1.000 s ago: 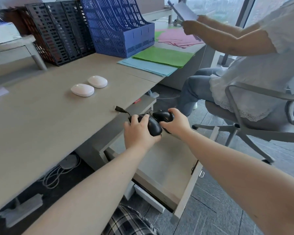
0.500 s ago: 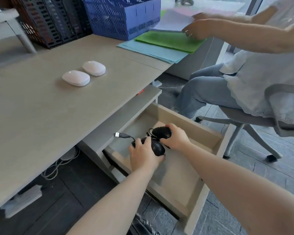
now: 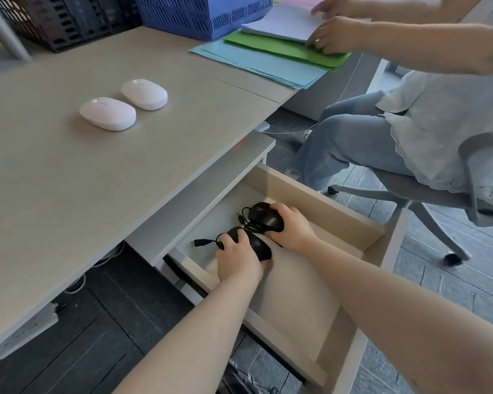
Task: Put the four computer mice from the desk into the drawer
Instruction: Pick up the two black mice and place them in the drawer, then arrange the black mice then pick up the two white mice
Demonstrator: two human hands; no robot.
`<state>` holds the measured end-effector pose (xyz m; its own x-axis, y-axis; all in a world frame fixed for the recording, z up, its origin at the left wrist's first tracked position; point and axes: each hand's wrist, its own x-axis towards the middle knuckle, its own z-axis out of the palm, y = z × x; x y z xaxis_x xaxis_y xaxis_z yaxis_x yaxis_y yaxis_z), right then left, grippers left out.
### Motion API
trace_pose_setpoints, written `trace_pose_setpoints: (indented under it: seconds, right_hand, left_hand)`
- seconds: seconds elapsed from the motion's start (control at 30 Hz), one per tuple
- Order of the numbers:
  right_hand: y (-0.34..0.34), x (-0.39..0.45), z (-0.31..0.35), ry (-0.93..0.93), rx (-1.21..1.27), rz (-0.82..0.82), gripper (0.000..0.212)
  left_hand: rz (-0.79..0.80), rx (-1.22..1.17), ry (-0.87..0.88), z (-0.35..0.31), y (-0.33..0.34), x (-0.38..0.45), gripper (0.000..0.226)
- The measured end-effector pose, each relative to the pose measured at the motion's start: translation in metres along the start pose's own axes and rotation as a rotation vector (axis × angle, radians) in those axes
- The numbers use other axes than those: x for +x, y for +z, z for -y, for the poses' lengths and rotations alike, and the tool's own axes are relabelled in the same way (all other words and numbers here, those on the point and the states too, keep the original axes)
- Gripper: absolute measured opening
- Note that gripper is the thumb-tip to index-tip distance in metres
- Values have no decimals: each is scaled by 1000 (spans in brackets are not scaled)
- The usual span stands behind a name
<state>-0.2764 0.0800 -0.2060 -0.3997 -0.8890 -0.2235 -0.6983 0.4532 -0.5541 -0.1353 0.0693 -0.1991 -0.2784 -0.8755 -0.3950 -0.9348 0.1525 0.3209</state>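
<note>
Two white wireless mice lie side by side on the desk top: one white mouse (image 3: 108,113) nearer me and a second white mouse (image 3: 144,94) just behind it. The open drawer (image 3: 319,204) sticks out below the desk edge. Inside it, my left hand (image 3: 236,261) grips a black wired mouse (image 3: 258,245), whose cable and USB plug (image 3: 199,242) trail to the left. My right hand (image 3: 291,227) holds a second black wired mouse (image 3: 264,216) just behind the first, low over the drawer bottom.
A seated person (image 3: 427,115) on a wheeled office chair (image 3: 433,200) is close to the drawer's right side, handling papers over green and blue sheets (image 3: 268,56). Blue (image 3: 202,12) and black file racks (image 3: 63,21) stand at the desk's back. Cables hang under the desk.
Both my hands have gone down from desk-edge height into the open drawer, carrying the two black mice. The seated person has put papers down on the desk.
</note>
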Motion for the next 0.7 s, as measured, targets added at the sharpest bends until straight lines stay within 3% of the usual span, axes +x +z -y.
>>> trace_pose_setpoints:
  seconds: [0.27, 0.47, 0.6, 0.7]
  right_hand:
    - [4, -5, 8, -46, -32, 17, 69]
    - [-15, -17, 12, -75, -81, -52, 41]
    - [-34, -23, 29, -95, -109, -87, 29]
    - [-49, -31, 52, -158, -37, -231, 25]
  left_hand:
    - [-11, 102, 52, 1, -3, -3, 91]
    - [-73, 149, 89, 1, -25, -8, 84]
    - [-175, 130, 160, -3, -59, -22, 53]
    - [-306, 107, 308, -10, -92, -37, 30]
